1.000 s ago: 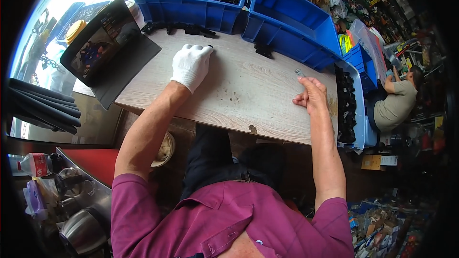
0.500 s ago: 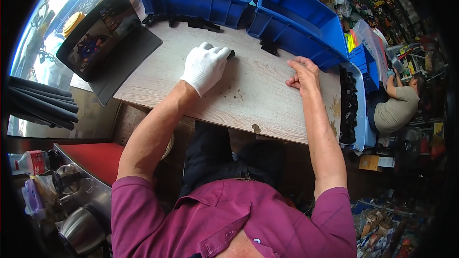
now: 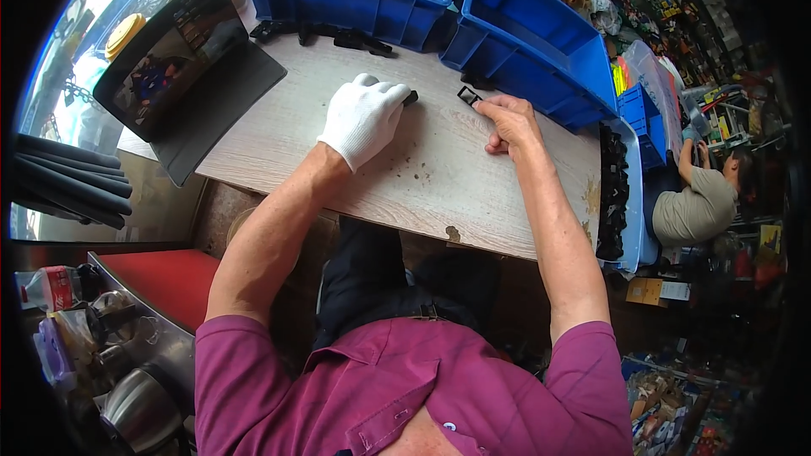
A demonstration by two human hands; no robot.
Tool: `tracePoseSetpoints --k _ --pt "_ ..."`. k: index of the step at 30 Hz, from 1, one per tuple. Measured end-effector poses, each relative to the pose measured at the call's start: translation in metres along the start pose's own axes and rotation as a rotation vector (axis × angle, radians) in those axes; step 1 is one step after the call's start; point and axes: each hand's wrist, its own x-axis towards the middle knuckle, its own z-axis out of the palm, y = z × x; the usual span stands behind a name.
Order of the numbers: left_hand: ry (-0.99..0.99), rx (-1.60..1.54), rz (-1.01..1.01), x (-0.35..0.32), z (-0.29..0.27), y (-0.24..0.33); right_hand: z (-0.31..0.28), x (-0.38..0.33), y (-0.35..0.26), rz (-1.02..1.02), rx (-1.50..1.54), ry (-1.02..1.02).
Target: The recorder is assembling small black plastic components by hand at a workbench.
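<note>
My left hand (image 3: 361, 121), in a white knit glove, is closed around a small black plastic part (image 3: 411, 98) on the table; only the part's end sticks out past the fingers. To its right, my bare right hand (image 3: 513, 124) pinches a small black plastic frame (image 3: 468, 96) with a rectangular opening, between thumb and index finger. The frame points up and left, just above the tabletop. Behind it, more dark parts (image 3: 480, 82) lie against the foot of a blue bin.
At the back stand a blue bin (image 3: 338, 7) of black parts and another blue bin (image 3: 528, 67). Loose black parts (image 3: 363, 41) lie before the first. A tablet (image 3: 173, 76) stands left; a light blue bin (image 3: 646, 241) adjoins the right edge. Another person (image 3: 697, 207) sits farther right.
My right hand has moved left and now shows the small black frame at its fingertips; before, nothing could be seen in it. My left hand has stayed in place.
</note>
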Motion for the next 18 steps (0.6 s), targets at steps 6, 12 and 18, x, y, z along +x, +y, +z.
tracePoseSetpoints --k 6,12,18 --pt "0.007 -0.05 -0.033 0.002 -0.005 0.003 0.002 -0.015 0.008 -0.087 0.023 0.014" --pt "0.004 -0.116 -0.05 -0.001 -0.006 0.007 0.016 -0.012 0.007 -0.17 -0.138 0.031" --pt "0.0 -0.255 -0.085 -0.004 -0.004 0.011 0.01 -0.023 0.007 -0.082 -0.14 -0.124"
